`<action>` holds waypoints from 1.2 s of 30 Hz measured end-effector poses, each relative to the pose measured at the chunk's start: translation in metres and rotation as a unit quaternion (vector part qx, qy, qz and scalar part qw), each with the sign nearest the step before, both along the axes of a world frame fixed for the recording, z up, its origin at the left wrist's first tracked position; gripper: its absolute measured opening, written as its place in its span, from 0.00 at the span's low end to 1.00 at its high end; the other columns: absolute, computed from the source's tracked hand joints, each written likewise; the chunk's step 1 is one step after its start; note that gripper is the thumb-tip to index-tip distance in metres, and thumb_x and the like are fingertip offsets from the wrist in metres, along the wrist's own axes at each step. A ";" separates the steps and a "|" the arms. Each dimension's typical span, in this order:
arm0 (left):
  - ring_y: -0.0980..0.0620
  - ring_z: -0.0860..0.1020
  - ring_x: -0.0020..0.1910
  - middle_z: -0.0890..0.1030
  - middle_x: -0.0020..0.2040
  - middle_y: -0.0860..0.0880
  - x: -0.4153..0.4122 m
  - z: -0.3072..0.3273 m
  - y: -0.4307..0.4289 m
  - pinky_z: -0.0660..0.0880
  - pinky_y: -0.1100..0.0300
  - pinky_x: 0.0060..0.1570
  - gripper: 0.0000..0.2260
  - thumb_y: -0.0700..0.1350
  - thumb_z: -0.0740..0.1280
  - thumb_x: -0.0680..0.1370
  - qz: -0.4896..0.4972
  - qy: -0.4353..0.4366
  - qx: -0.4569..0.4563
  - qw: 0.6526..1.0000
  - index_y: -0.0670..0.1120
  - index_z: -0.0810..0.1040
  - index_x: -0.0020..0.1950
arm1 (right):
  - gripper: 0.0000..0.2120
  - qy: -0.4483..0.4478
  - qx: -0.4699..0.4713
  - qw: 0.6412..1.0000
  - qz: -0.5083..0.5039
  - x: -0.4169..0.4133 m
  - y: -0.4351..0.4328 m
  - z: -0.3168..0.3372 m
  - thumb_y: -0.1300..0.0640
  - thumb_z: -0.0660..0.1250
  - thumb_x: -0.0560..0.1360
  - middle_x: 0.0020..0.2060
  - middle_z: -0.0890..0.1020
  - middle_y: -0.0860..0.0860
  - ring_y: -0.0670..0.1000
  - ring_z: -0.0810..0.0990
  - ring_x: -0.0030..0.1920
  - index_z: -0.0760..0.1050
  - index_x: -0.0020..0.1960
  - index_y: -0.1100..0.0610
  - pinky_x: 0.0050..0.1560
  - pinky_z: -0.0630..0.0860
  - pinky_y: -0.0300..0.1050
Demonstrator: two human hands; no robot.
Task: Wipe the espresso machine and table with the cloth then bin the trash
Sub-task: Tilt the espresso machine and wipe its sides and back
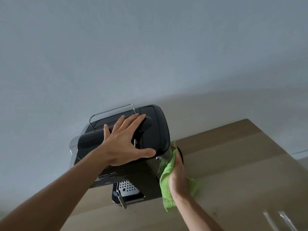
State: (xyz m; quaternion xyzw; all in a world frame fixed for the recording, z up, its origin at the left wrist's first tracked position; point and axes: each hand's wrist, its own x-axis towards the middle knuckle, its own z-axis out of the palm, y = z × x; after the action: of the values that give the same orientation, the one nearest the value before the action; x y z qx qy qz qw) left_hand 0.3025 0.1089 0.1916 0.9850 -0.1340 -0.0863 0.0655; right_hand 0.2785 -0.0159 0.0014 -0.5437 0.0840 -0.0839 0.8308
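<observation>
Head view, looking steeply down along a pale grey wall [150, 47].

Black espresso machine with a glossy rounded plastic top [150, 130] stands on a light wooden table [233, 164], back against or very near the wall; contact not clear. Thin bent wire rail [111, 110] runs along the rear of its top. Perforated steel drip tray [127, 187] sits at the base in front, with a short metal steam wand [120, 197] hanging over its near left corner.

Left hand [123, 140]: laid flat, palm down, on the machine's top. Fingers spread and extended toward the wall, thumb splayed out along the front edge of the lid. Nothing pinched; it presses on the surface only.

Right hand [178, 172]: at the machine's right side, fingers closed around a bright green ribbed cleaning cloth [166, 179]. Cloth is bunched between the palm and the machine's right flank, its upper part pressed against the metal side just under the black top. A loose corner hangs down below the wrist toward the table; another fold sticks out on the far side of the hand.

Lower right corner of the table: crumpled clear plastic wrapper [280, 219], blurred, well apart from the machine and both hands.
</observation>
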 end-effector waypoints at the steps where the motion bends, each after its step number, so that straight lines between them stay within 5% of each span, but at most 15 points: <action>1: 0.53 0.39 0.76 0.43 0.77 0.62 0.001 0.000 -0.001 0.34 0.37 0.70 0.51 0.78 0.54 0.56 0.007 0.001 0.001 1.000 0.66 0.40 0.74 | 0.24 -0.002 -0.018 1.000 -0.008 0.000 0.001 0.005 0.39 0.49 0.77 0.66 0.74 0.49 0.50 0.69 0.68 0.66 0.70 0.44 0.69 0.64 0.58; 4: 0.52 0.43 0.76 0.45 0.77 0.61 0.001 0.001 -0.005 0.38 0.36 0.71 0.51 0.78 0.54 0.54 0.025 0.000 0.008 1.000 0.67 0.41 0.74 | 0.18 -0.007 -0.097 0.995 -0.025 0.005 0.003 0.000 0.49 0.52 0.81 0.65 0.74 0.44 0.45 0.71 0.66 0.65 0.70 0.41 0.66 0.69 0.48; 6: 0.52 0.46 0.76 0.46 0.77 0.61 0.000 0.000 -0.005 0.40 0.36 0.71 0.51 0.78 0.54 0.54 0.023 -0.010 0.010 1.000 0.66 0.42 0.74 | 0.17 0.016 -0.069 0.994 -0.083 0.003 0.006 -0.023 0.46 0.53 0.78 0.62 0.77 0.48 0.49 0.75 0.63 0.71 0.65 0.41 0.66 0.69 0.48; 10: 0.53 0.48 0.76 0.47 0.76 0.62 -0.001 -0.002 -0.004 0.42 0.35 0.71 0.51 0.79 0.53 0.54 0.039 -0.021 0.014 0.999 0.67 0.42 0.74 | 0.26 0.089 -0.042 0.980 -0.171 0.002 0.017 -0.062 0.43 0.49 0.77 0.53 0.80 0.62 0.63 0.77 0.55 0.75 0.59 0.60 0.60 0.68 0.36; 12: 0.52 0.49 0.75 0.49 0.76 0.61 0.000 -0.001 -0.006 0.42 0.34 0.71 0.50 0.78 0.54 0.54 0.056 -0.017 0.013 0.998 0.66 0.43 0.74 | 0.27 0.101 -0.073 0.975 -0.183 0.005 0.019 -0.060 0.46 0.50 0.76 0.49 0.80 0.61 0.66 0.77 0.53 0.75 0.58 0.66 0.56 0.70 0.46; 15: 0.53 0.49 0.75 0.50 0.76 0.61 -0.001 -0.002 -0.010 0.43 0.33 0.70 0.50 0.78 0.54 0.54 0.075 -0.021 0.005 0.997 0.66 0.45 0.74 | 0.24 0.105 -0.092 0.968 -0.209 -0.004 0.037 -0.019 0.43 0.54 0.77 0.61 0.75 0.61 0.61 0.75 0.60 0.69 0.66 0.57 0.63 0.69 0.56; 17: 0.53 0.49 0.76 0.50 0.76 0.61 -0.004 0.000 -0.014 0.44 0.34 0.70 0.50 0.78 0.55 0.54 0.095 -0.016 0.003 0.995 0.65 0.46 0.74 | 0.28 0.034 -0.148 0.942 -0.299 -0.011 0.054 0.022 0.44 0.48 0.80 0.64 0.72 0.63 0.61 0.73 0.62 0.67 0.67 0.65 0.65 0.67 0.59; 22: 0.49 0.49 0.76 0.50 0.77 0.59 -0.012 0.004 -0.020 0.47 0.35 0.70 0.43 0.76 0.57 0.65 0.107 -0.003 0.014 0.994 0.63 0.45 0.75 | 0.25 -0.047 -0.208 0.919 -0.333 -0.013 0.064 0.049 0.49 0.45 0.80 0.70 0.66 0.52 0.52 0.66 0.69 0.59 0.74 0.58 0.68 0.62 0.57; 26: 0.50 0.52 0.74 0.48 0.78 0.61 -0.006 0.018 0.013 0.52 0.42 0.70 0.46 0.78 0.47 0.59 0.007 0.022 0.041 0.999 0.66 0.43 0.75 | 0.24 -0.045 -0.231 0.918 -0.319 -0.021 0.061 0.024 0.44 0.42 0.81 0.71 0.63 0.51 0.52 0.63 0.71 0.53 0.75 0.48 0.70 0.60 0.55; 30: 0.53 0.50 0.73 0.45 0.77 0.62 -0.008 0.010 0.033 0.51 0.46 0.72 0.44 0.79 0.45 0.59 -0.049 -0.006 0.040 0.998 0.69 0.39 0.73 | 0.27 -0.064 -0.256 0.907 -0.329 -0.017 0.068 0.057 0.47 0.46 0.80 0.73 0.61 0.53 0.51 0.61 0.72 0.54 0.75 0.58 0.70 0.59 0.53; 36: 0.53 0.51 0.74 0.47 0.77 0.62 -0.009 0.002 0.028 0.53 0.46 0.71 0.44 0.78 0.46 0.58 -0.023 -0.038 0.014 0.999 0.69 0.43 0.73 | 0.28 -0.059 -0.254 0.907 -0.332 -0.017 0.068 0.044 0.42 0.42 0.80 0.74 0.60 0.56 0.53 0.60 0.72 0.50 0.76 0.54 0.69 0.61 0.60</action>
State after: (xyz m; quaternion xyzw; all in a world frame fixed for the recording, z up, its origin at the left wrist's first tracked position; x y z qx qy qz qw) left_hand 0.2932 0.1368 0.1936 0.9851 -0.1577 -0.0517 0.0446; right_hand 0.2610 0.0520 0.0450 -0.6708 0.1868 -0.4054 0.5923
